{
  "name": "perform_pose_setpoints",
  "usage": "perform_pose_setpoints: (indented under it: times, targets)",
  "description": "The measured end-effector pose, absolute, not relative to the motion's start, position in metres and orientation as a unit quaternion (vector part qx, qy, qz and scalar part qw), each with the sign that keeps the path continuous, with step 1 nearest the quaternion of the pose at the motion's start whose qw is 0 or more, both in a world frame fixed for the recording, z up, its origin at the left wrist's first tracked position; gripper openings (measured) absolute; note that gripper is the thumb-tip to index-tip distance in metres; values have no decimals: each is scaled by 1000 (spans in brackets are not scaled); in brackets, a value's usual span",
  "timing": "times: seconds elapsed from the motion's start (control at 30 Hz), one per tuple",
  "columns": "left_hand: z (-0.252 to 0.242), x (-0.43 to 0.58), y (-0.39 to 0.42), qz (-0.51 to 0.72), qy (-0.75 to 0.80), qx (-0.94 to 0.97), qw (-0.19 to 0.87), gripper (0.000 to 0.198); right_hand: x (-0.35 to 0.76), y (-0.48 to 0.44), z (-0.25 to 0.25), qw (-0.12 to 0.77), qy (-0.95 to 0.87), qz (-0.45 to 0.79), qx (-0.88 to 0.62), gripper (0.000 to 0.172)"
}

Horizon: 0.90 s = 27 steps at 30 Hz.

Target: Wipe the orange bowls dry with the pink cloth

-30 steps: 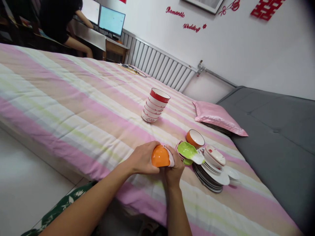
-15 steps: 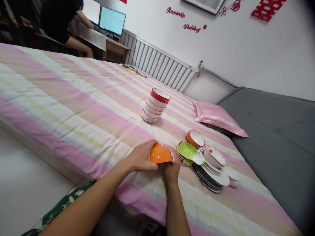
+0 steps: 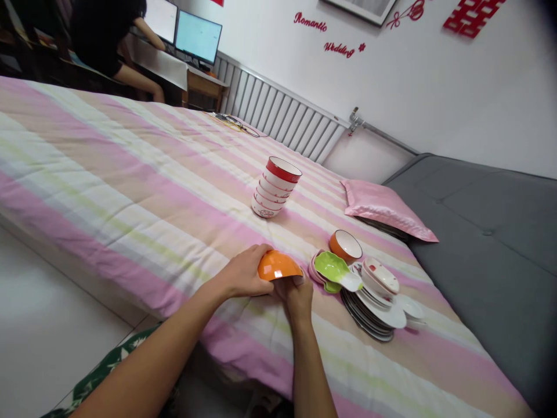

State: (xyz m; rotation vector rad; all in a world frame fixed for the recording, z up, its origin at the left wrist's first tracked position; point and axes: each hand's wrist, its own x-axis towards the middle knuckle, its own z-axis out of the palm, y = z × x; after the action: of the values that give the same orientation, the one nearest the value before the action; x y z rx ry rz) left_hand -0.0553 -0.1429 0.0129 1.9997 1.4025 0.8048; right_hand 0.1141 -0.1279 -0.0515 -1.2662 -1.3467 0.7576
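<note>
Together, left hand [image 3: 246, 273] and right hand [image 3: 300, 297] hold an orange bowl [image 3: 278, 265].

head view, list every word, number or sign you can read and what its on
"Romantic": red lettering on the wall
"Wedding": red lettering below it
"囍", apparently, its top cropped: red cut-out on the wall
Monitors: contents too small to read
Stacked bowls: markings too small to read
Held orange bowl: no text visible

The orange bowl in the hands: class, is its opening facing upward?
No, the held orange bowl shows its rounded outside uppermost, with its rim below.
</note>
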Motion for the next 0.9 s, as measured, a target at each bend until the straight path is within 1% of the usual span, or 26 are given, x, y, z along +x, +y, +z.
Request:
perform_pose_setpoints:
  times: [0.13,0.2,0.27,0.43,0.53,0.63,0.73,0.9]
  targets:
    - [14,-57,-144,314,499,755,287,63,113,-132,-52,554,-565,299,-534,39]
    - [13,-58,-144,327,479,761,291,64,114,-135,-52,570,-571,265,-527,40]
    - [11,-58,-145,339,455,769,296,67,117,-138,-51,586,-592,189,-521,38]
    - [5,-48,-149,363,414,787,277,79,122,-146,-43,582,-661,-90,-465,29]
    - [4,-40,-151,379,411,784,268,82,119,-150,-37,557,-690,-166,-431,29]
    - [6,-35,-150,377,431,773,274,82,115,-153,-33,536,-718,-176,-409,29]
    - [8,-34,-148,365,451,768,272,77,115,-151,-31,525,-737,-159,-395,29]
    - [9,-34,-145,351,453,777,261,71,120,-145,-31,541,-731,-96,-403,30]
